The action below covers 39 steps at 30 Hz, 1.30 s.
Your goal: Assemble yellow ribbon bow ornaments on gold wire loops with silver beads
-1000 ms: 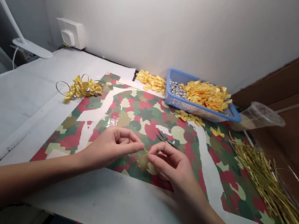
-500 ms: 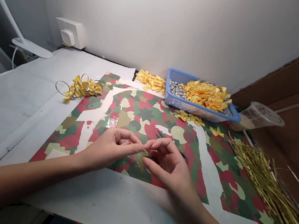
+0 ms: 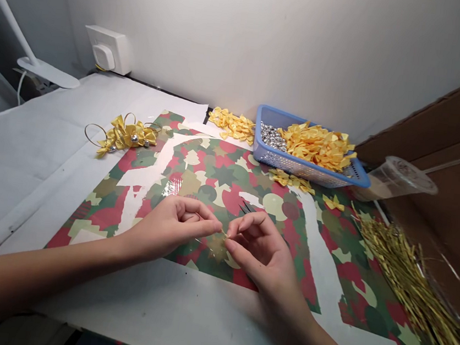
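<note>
Between my two hands a thin gold cord [image 3: 225,233] stretches just above the patterned paper. My left hand [image 3: 174,222] pinches one end between thumb and forefinger, its other fingers curled in. The thumb and forefinger of my right hand [image 3: 263,248] close on the other end. Most of the cord is hidden by the fingertips. Behind my right hand, the dark tips of a thin tool like tweezers [image 3: 245,207] show; the rest is covered. To the left lies a cluster of yellow ribbon bows [image 3: 128,134] with silver bells and gold loops.
A blue basket [image 3: 308,174] holds yellow bows and silver bells against the wall. Loose bows [image 3: 232,125] lie beside it. A bundle of gold cords [image 3: 404,281] lies at right, near a clear plastic cup [image 3: 399,180]. A white lamp clamp [image 3: 48,72] grips the left edge.
My right thumb and forefinger have come together on the cord's end and drawn slightly right, opening a small gap between my hands. My left hand has hardly moved.
</note>
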Motion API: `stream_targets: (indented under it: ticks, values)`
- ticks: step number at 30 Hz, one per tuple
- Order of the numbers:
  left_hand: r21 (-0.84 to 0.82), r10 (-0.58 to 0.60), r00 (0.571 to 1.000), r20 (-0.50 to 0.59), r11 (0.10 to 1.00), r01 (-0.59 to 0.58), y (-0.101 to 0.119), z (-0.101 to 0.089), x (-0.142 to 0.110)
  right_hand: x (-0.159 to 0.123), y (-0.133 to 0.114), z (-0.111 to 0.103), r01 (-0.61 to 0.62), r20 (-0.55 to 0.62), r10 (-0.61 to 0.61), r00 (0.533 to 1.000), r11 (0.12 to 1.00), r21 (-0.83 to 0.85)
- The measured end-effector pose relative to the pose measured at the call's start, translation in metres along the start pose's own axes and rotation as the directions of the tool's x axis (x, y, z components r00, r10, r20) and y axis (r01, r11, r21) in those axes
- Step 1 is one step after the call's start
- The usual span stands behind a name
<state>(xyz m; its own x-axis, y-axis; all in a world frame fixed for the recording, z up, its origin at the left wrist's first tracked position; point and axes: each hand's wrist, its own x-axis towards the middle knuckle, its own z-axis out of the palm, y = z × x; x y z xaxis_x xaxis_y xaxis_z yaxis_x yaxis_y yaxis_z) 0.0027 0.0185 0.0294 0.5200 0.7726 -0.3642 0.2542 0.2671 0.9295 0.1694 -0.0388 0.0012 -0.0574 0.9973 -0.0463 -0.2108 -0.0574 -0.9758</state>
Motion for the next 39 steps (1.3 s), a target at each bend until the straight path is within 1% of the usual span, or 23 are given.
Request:
stream_targets:
  ticks: [3, 7, 12, 17, 23, 35, 37, 39]
  values:
    - [-0.002, -0.005, 1.000, 0.007, 1.000, 0.005, 0.0006, -0.0002, -0.0007, 0.0000, -0.0007, 0.0005, -0.006, 0.013, 0.006, 1.000, 1.000, -0.025]
    - [0.005, -0.009, 1.000, 0.010, 1.000, 0.009, 0.0005, -0.0005, -0.0008, -0.0006, -0.0026, 0.0016, -0.045, 0.007, 0.046, 0.999, 0.998, -0.036]
    - [0.019, -0.012, 1.000, 0.004, 1.000, 0.012, 0.0009, -0.0008, 0.0000, -0.0016, -0.0015, 0.0017, -0.041, 0.012, 0.041, 0.999, 0.999, -0.021]
    - [0.024, -0.013, 1.000, 0.002, 1.000, 0.013, 0.0019, -0.0011, -0.0006, -0.0036, 0.0004, 0.0019, -0.027, -0.034, 0.028, 0.999, 1.000, 0.015]
    - [0.008, -0.014, 1.000, 0.005, 1.000, 0.014, 0.0012, -0.0002, -0.0002, -0.0012, -0.0009, 0.0004, -0.022, 0.001, 0.022, 1.000, 0.999, -0.023]
    - [0.040, -0.002, 1.000, -0.009, 0.999, 0.002, 0.0002, -0.0007, -0.0004, -0.0018, 0.0000, -0.0009, -0.028, 0.000, 0.028, 1.000, 0.995, -0.095]
    - [0.043, -0.009, 1.000, -0.011, 0.999, 0.010, -0.0001, -0.0009, -0.0004, -0.0015, 0.0006, -0.0028, -0.023, 0.013, 0.025, 1.000, 0.995, -0.098]
    - [0.040, -0.013, 1.000, -0.015, 0.999, 0.014, -0.0005, -0.0012, -0.0002, -0.0014, 0.0012, -0.0045, -0.015, 0.050, 0.020, 0.999, 0.995, -0.101]
